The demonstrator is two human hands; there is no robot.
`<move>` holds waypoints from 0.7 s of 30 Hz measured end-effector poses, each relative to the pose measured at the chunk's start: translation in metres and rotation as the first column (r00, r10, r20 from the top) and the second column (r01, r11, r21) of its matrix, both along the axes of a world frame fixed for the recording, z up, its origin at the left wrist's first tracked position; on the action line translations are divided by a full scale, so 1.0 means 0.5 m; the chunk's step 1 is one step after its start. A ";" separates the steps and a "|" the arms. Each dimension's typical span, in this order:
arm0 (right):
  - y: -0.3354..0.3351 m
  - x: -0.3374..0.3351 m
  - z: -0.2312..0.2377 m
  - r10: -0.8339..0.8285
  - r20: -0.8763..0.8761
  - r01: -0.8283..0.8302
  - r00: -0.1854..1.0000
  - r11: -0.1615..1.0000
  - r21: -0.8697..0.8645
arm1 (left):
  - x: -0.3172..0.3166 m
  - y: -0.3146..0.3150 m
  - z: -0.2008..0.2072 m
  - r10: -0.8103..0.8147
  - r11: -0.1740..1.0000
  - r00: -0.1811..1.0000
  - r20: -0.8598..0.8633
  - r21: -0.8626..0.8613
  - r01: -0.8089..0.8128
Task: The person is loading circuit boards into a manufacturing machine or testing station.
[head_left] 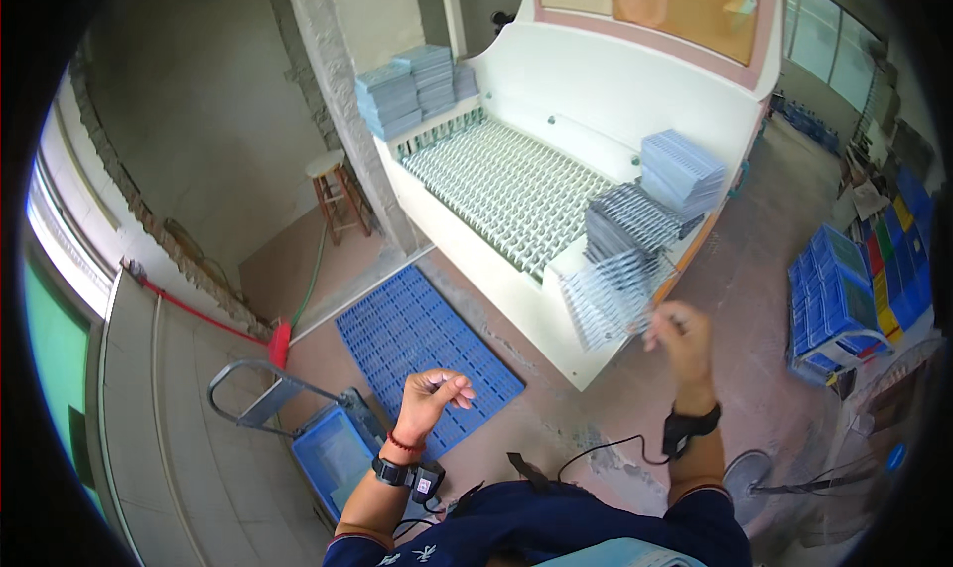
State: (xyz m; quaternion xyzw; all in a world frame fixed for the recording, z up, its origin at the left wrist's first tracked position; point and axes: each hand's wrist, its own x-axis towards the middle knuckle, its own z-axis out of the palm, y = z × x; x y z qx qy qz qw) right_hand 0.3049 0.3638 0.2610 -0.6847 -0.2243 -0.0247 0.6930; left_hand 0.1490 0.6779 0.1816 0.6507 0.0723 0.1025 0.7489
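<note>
Firstly, nearest to the body, the left hand hangs above the blue slatted pallet, its fingers curled inward and loosely closed on themselves. At its wrist is a black band with a small device. To the left of this arm stands a blue trolley with a grey handle.

The right hand grips with bent fingers the edge of a light slatted panel; both are somewhat blurred, so I cannot tell how each finger is placed. This panel is tilted in front of the near right corner of the cream-coloured bench.

Just behind the panel, a dark grey stack rests on the bench end, and beside it, further back, stands a pale blue-grey stack. Along the bench stretches a bed of pale rows. At its far left end are more grey stacks, and near that end, on the floor, stands a wooden stool
</note>
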 end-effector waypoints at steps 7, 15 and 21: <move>-0.054 0.227 0.141 -0.116 0.046 0.122 0.992 0.984 -0.134 | -0.006 -0.017 0.021 -0.053 0.998 0.998 -0.029 0.020 0.053; -0.030 0.385 0.082 -0.142 0.298 0.298 0.944 0.755 -0.584 | -0.091 0.018 0.014 0.099 0.995 0.991 -0.091 -0.011 -0.100; -0.039 0.372 0.080 -0.155 0.268 0.269 0.951 0.840 -0.471 | -0.139 0.035 -0.010 0.225 0.973 0.972 -0.074 -0.038 -0.228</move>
